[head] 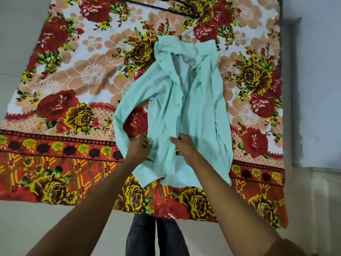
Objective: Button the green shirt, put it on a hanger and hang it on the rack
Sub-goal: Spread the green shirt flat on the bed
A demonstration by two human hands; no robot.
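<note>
Head view, looking down: a pale green shirt lies crumpled and unbuttoned on a bed covered by a floral bedsheet in red, yellow and peach, the collar toward the far end and the hem toward the near edge. Both hands work at the lower front of the garment. The left hand has its fingers curled into the cloth at the shirt's left edge, just beside the folded sleeve, its grip closed on the fabric. The right hand pinches the front placket near the middle of the shirt, thumb on top and fingers tucked under the cloth. The two hands are near each other, with a strip of green fabric between them. A dark hanger lies on the sheet at the far end of the bed, well apart from the shirt and partly cut off by the frame. Dark trousers show at the bottom, between the forearms, against the light floor
</note>
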